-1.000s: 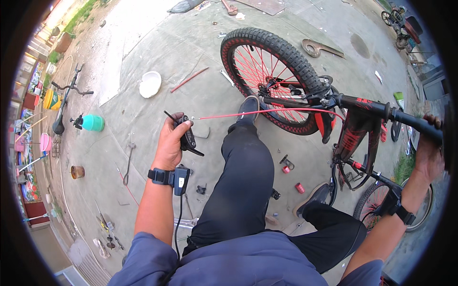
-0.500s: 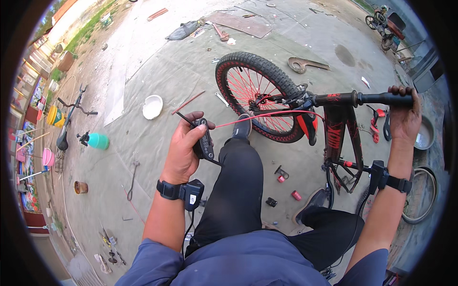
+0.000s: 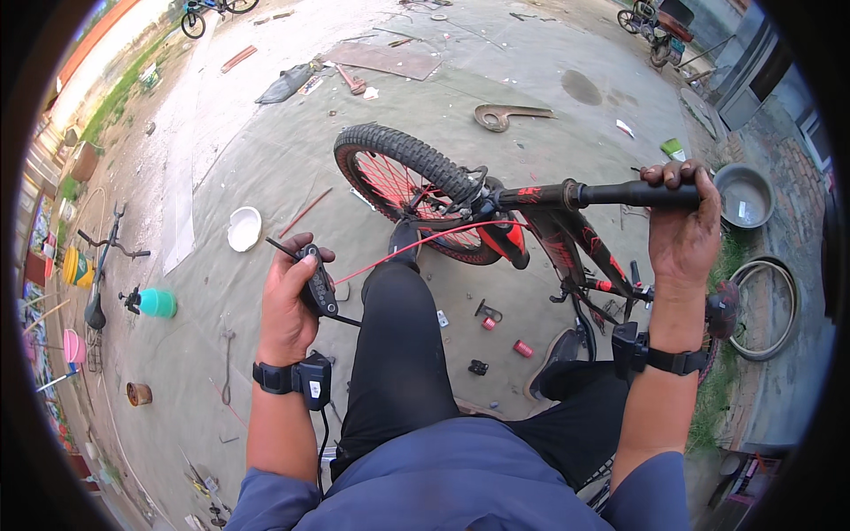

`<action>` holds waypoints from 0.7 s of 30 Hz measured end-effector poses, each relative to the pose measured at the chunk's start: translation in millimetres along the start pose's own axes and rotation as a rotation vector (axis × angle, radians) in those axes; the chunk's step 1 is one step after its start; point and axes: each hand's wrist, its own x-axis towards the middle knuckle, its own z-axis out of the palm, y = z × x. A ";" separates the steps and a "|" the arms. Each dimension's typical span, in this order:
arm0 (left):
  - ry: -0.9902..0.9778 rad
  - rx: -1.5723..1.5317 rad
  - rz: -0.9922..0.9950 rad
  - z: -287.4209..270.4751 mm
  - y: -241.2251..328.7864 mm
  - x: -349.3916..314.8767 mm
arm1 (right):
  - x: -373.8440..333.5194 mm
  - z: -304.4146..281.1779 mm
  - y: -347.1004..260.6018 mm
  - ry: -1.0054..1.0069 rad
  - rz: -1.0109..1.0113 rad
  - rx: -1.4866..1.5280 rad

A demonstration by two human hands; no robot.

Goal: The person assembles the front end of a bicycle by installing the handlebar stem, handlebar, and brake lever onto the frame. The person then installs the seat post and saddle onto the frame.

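bicycle (image 3: 553, 239), black with red markings, right of centre, front wheel (image 3: 390, 142) toward the upper left, knobbly tyre and red spokes. right hand (image 3: 682, 234) at the end of a black tube (image 3: 611, 194) that runs on in line with the short tube near the fork; fingers clamped over the tube, palm facing the wearer, fingertips darkened. left hand (image 3: 288, 301) well apart from it, out to the left of the wheel, fingers closed round a folding multi-tool (image 3: 319, 292), thumb along its black body; one thin bit juts to the upper left, another rod to the lower right. red cable (image 3: 381, 260) bows from the frame down to just beside the multi-tool; whether its end touches the tool, cannot tell. left leg (image 3: 398, 327) in dark trousers stretches between the hands, shoe by the wheel. black strapped devices on both wrists. on the ground beyond the left hand: white dish (image 3: 244, 229), reddish rod (image 3: 305, 211), turquoise bottle (image 3: 158, 303). below the bicycle, near the right shoe: small red cylinder (image 3: 523, 349). past the wheel: flat ring-ended metal piece (image 3: 513, 112), then pipe wrench (image 3: 351, 81). right of the right hand: grey basin (image 3: 744, 170), loose tyre (image 3: 792, 305) lying below it.
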 end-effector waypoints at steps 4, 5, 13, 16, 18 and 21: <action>-0.031 -0.010 0.010 9.1 0.4 2.4 | -6.7 0.9 -0.8 0.077 -0.021 0.035; -0.035 -0.006 0.011 10.0 1.9 0.0 | -7.4 10.8 0.3 0.066 -0.015 -0.021; -0.052 -0.007 0.004 33.4 7.9 1.0 | -20.5 34.4 -6.8 0.057 0.024 -0.110; -0.077 0.000 -0.014 46.9 12.5 0.7 | -33.7 43.3 -13.9 0.054 0.016 -0.171; -0.092 -0.007 -0.032 46.9 11.1 0.3 | -41.6 54.9 -10.8 0.097 0.011 -0.196; -0.122 -0.008 -0.054 53.7 11.7 -2.5 | -52.0 62.8 -12.0 0.122 0.015 -0.206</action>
